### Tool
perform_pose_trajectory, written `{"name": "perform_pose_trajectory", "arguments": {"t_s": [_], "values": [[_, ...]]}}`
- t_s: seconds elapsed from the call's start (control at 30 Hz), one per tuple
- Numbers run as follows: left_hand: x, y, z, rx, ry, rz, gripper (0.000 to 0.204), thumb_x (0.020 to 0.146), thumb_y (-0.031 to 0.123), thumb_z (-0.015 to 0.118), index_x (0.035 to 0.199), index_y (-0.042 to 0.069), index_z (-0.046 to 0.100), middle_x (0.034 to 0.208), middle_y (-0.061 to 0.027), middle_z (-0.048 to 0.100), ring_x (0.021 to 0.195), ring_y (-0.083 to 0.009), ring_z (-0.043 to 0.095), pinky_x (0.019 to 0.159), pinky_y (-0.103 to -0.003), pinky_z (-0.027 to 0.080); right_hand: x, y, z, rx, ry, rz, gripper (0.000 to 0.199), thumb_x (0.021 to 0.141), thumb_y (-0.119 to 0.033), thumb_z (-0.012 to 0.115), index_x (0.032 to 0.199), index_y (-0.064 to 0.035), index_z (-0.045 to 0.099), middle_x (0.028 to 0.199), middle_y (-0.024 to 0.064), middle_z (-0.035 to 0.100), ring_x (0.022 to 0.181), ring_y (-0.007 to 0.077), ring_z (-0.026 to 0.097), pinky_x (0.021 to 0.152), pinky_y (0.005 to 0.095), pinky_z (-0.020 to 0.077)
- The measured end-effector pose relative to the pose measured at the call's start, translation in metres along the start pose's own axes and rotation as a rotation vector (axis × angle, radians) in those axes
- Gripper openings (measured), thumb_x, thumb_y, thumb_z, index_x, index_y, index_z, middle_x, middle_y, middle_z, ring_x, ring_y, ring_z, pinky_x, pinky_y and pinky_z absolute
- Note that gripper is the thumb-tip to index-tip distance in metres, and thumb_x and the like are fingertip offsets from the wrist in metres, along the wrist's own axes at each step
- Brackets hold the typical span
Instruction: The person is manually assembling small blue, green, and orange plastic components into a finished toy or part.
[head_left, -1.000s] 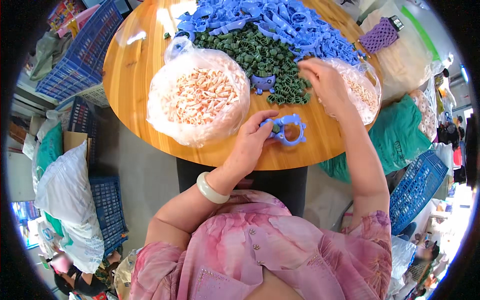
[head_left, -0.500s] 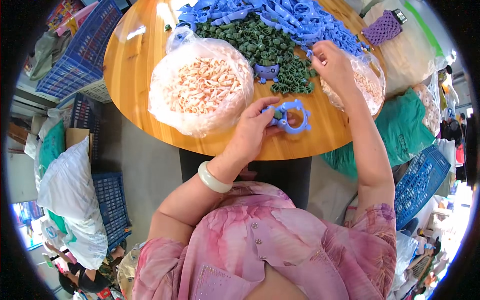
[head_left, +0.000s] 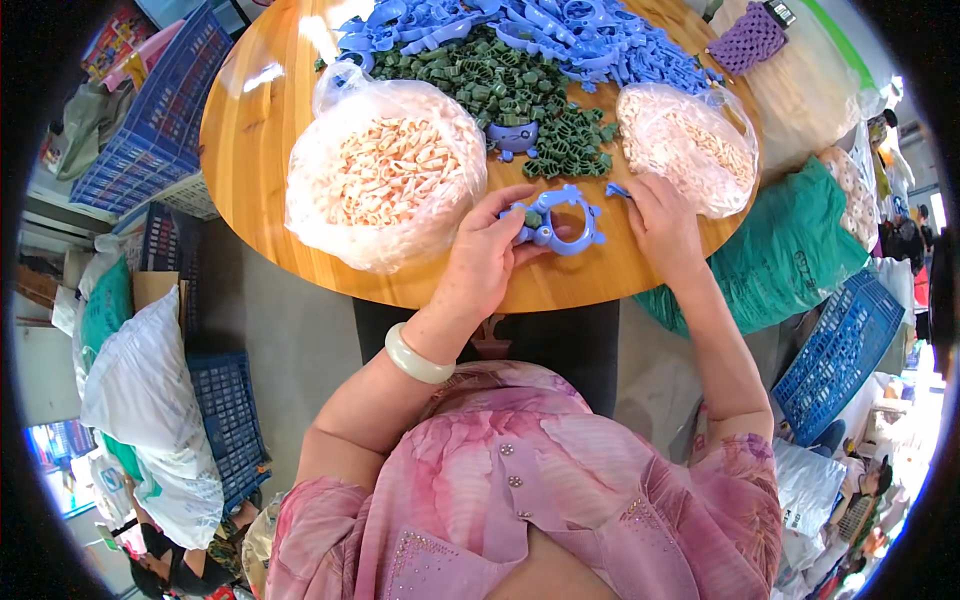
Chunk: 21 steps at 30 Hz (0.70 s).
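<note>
While a blue ring is pinned on the worktop by the closed left hand, a small blue piece is pinched by the right hand, so careful alignment is probably needed.

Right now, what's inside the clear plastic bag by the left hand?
The clear plastic bag on the round wooden table holds a heap of small pale peach plastic pieces. Only the top layer shows; what lies beneath is covered. Left hand lies beside the bag.
</note>
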<state>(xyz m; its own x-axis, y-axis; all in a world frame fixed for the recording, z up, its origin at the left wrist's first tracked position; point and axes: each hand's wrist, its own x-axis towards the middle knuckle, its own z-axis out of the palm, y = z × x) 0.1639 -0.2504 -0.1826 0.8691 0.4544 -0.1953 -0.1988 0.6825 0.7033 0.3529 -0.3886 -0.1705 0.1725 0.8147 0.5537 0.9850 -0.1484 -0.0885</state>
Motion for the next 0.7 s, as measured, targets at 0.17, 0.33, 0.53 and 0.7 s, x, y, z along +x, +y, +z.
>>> {"name": "perform_pose_trajectory", "arguments": {"t_s": [0.17, 0.33, 0.53, 0.7], "values": [[0.0, 0.0, 0.001, 0.005, 0.021, 0.02, 0.032, 0.093, 0.012, 0.039, 0.122, -0.003, 0.042, 0.11, -0.0145, 0.056, 0.098, -0.0269, 0.06, 0.086, -0.04, 0.049, -0.015, -0.016, -0.006, 0.06, -0.001, -0.008, 0.027, 0.07, 0.004, 0.061, 0.095, -0.0042, 0.058, 0.09, 0.0104, 0.056, 0.082, 0.0291, 0.056, 0.069, 0.0369, 0.0468], [0.001, -0.002, -0.002, -0.001, 0.003, 0.023, 0.033, 0.093, 0.012, 0.039, 0.122, -0.003, 0.042, 0.111, -0.0139, 0.056, 0.098, -0.0265, 0.059, 0.086, -0.04, 0.048, -0.022, -0.023, -0.006, 0.157, 0.026, 0.17, 0.026, 0.072, 0.001, 0.06, 0.097, -0.0027, 0.059, 0.09, 0.0102, 0.055, 0.081, 0.029, 0.055, 0.07, 0.0371, 0.0463], [0.0, 0.0, 0.002, -0.049, 0.015, 0.03, 0.03, 0.093, 0.009, 0.04, 0.12, -0.003, 0.041, 0.097, -0.0111, 0.056, 0.087, -0.0198, 0.06, 0.081, -0.035, 0.051, -0.021, -0.035, -0.016, 0.054, -0.065, 0.043, 0.029, 0.072, -0.003, 0.062, 0.101, -0.0024, 0.059, 0.091, 0.0102, 0.056, 0.081, 0.0282, 0.054, 0.07, 0.037, 0.0439], [-0.001, 0.0, 0.001, -0.06, 0.008, 0.028, 0.03, 0.093, 0.009, 0.041, 0.12, -0.003, 0.042, 0.096, -0.0112, 0.056, 0.086, -0.0193, 0.06, 0.081, -0.035, 0.051, -0.027, -0.034, -0.019, 0.082, -0.133, 0.003, 0.025, 0.071, -0.002, 0.063, 0.096, -0.0032, 0.06, 0.092, 0.01, 0.056, 0.08, 0.0292, 0.054, 0.071, 0.0365, 0.0438]]}}
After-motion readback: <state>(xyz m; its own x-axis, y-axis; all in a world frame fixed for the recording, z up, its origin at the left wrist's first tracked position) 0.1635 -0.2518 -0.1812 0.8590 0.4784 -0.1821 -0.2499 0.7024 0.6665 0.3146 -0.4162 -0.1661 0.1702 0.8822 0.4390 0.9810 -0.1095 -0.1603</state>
